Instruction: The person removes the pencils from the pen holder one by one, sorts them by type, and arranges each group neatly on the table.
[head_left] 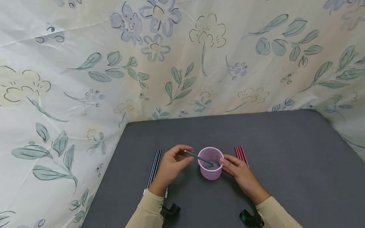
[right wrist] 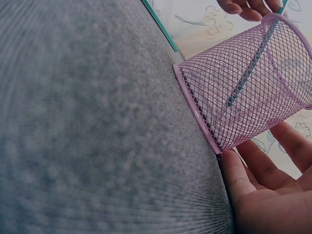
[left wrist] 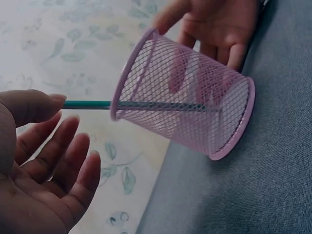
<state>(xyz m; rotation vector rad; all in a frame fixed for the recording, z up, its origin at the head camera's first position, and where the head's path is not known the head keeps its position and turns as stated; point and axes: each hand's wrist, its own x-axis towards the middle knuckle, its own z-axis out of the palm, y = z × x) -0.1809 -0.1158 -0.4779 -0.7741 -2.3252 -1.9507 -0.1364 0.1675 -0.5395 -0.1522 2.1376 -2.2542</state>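
Observation:
A pink mesh pencil cup stands upright on the table in the head view. My left hand is at its left and pinches the upper end of a green pencil between thumb and finger. The pencil slants over the rim, its lower part inside the cup. Through the mesh in the left wrist view, that pencil reaches close to the cup's bottom. My right hand holds the cup's right side, thumb near the rim and the other fingers partly hidden behind it.
Several dark blue pencils lie left of the left hand. Red pencils lie beyond the right hand. Another green pencil lies on the grey table, partly hidden by the left forearm in the head view. A flowered cloth hangs behind.

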